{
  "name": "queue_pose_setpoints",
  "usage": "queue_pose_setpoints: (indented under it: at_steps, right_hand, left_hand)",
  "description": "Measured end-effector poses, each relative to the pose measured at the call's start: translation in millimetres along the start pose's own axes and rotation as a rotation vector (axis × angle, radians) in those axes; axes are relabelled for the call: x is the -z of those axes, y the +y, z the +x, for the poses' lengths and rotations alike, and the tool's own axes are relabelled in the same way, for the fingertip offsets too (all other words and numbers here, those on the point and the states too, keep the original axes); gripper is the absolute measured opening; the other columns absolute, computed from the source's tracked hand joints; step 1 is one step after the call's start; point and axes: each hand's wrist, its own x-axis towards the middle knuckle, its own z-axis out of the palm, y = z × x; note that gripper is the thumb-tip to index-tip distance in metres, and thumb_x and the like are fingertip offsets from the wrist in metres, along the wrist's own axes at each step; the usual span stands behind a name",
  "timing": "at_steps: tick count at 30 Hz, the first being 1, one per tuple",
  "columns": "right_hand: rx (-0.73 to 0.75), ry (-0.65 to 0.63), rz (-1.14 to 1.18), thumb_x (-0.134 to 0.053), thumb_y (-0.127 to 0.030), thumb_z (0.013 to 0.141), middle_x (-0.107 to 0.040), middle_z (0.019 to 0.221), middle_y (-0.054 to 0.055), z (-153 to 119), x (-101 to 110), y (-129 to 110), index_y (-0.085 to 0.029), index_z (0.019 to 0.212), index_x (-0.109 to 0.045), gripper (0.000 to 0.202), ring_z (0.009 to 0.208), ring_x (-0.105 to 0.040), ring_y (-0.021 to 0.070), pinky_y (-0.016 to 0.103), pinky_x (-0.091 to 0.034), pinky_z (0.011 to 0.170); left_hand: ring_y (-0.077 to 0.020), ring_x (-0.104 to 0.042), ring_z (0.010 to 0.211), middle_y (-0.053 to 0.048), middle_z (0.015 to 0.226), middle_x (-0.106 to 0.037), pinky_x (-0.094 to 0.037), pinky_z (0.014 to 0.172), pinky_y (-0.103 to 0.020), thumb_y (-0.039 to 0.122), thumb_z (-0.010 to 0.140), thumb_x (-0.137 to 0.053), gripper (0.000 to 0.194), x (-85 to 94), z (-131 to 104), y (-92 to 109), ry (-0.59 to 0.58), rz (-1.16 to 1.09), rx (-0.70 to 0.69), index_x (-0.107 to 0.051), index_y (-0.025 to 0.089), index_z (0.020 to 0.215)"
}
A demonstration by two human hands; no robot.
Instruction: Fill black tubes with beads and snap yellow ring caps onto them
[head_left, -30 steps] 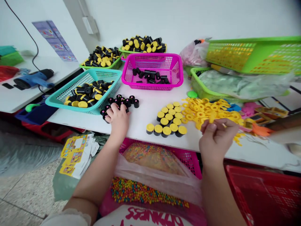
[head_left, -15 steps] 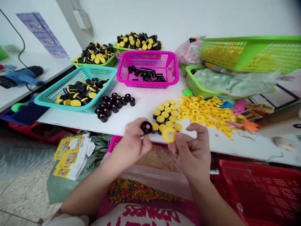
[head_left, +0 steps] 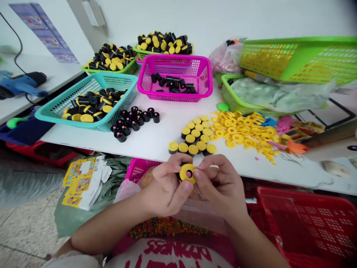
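Observation:
My left hand [head_left: 170, 186] is closed around a black cylinder whose body is mostly hidden by the fingers. Over its end lies a yellow ring [head_left: 184, 172], with the pink centre showing through the hole. The thumb and index finger of my right hand [head_left: 219, 182] pinch the ring's right edge. Just beyond the hands stand several yellow-topped black cylinders [head_left: 193, 150] in rows. To their right is a heap of loose yellow rings [head_left: 237, 130]. Black cylinders with pink centres [head_left: 135, 125] stand in a group at the left.
A turquoise basket [head_left: 104, 124] and a magenta basket [head_left: 175, 96] hold cylinders. Green baskets [head_left: 267, 61] and a plastic bag [head_left: 259, 93] stand at the right. A blue heat gun [head_left: 22, 85] lies far left. Below the table edge are colourful beads [head_left: 167, 227] and a red crate [head_left: 306, 201].
Both hands have come together nearer my body. The yellow ring has gone from beside the black cylinder onto its end. The view has shifted slightly.

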Motion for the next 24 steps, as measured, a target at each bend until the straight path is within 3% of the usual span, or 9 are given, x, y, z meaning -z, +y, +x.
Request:
queue_pose_setpoints:
  at_steps: [6,8,11,14,17,19,24]
  right_hand:
    - [0.163,0.054,-0.225,-0.058,-0.02,0.094,-0.054,0.054,-0.01,-2,-2,3,-0.026,0.097,-0.054,0.008,0.038,-0.037,0.0049,0.015,-0.03,0.038]
    - [0.275,0.06,-0.387,-0.057,-0.019,0.094,-0.061,0.063,-0.007,1,1,3,-0.026,0.101,-0.056,0.01,0.043,-0.048,0.0062,0.016,-0.038,0.041]
    - [0.572,-0.042,-0.702,-0.067,-0.031,0.089,-0.067,0.095,0.003,6,12,1,-0.024,0.108,-0.062,0.02,0.081,-0.067,0.0151,0.026,-0.058,0.068]
    - [0.807,-0.161,-0.915,-0.073,-0.031,0.084,-0.061,0.117,0.009,11,24,2,-0.021,0.118,-0.062,0.037,0.113,-0.06,0.0231,0.036,-0.055,0.097]
    - [0.814,-0.166,-0.893,-0.064,-0.011,0.085,-0.06,0.124,0.009,11,25,9,-0.021,0.13,-0.055,0.046,0.123,-0.056,0.0242,0.042,-0.052,0.104]
    - [0.777,-0.123,-0.77,-0.057,-0.005,0.084,-0.061,0.123,0.01,9,20,14,-0.019,0.133,-0.052,0.051,0.12,-0.059,0.0235,0.042,-0.055,0.101]
    - [0.751,-0.027,-0.652,-0.056,-0.015,0.084,-0.063,0.119,0.013,1,4,20,-0.018,0.124,-0.057,0.041,0.109,-0.064,0.0255,0.043,-0.059,0.092]
  left_hand:
    - [-0.0188,-0.05,0.11,-0.005,0.116,-0.043,-0.042,0.094,-0.042,0.026,0.102,-0.034,0.019,-8.7,-7,-15,0.044,-0.084,-0.07,-0.025,0.032,0.117]
    - [-0.018,-0.05,0.109,-0.006,0.119,-0.043,-0.041,0.096,-0.042,0.027,0.103,-0.033,0.017,-8.8,-9,-15,0.025,-0.139,-0.05,-0.025,0.031,0.117]
    - [-0.0153,-0.053,0.108,-0.004,0.119,-0.049,-0.039,0.1,-0.041,0.03,0.105,-0.029,0.01,-6.2,-8,-7,0.014,-0.357,0.149,-0.025,0.031,0.114]
    - [-0.013,-0.059,0.096,0.001,0.11,-0.056,-0.047,0.089,-0.033,0.041,0.102,-0.037,0.017,-3.8,-6,5,0.063,-0.691,0.438,-0.026,0.032,0.111]
    - [-0.0091,-0.06,0.073,0.005,0.094,-0.056,-0.047,0.064,-0.02,0.047,0.095,-0.051,0.031,-5.7,-5,13,0.121,-0.963,0.644,-0.027,0.033,0.108]
    - [-0.0066,-0.055,0.061,0.007,0.087,-0.054,-0.041,0.053,-0.015,0.048,0.092,-0.056,0.034,-9.2,-4,15,0.151,-1.071,0.692,-0.029,0.033,0.105]
    - [-0.0088,-0.051,0.052,0.007,0.082,-0.055,-0.03,0.039,-0.015,0.045,0.085,-0.06,0.037,-15.3,-1,20,0.171,-1.249,0.718,-0.031,0.033,0.103]
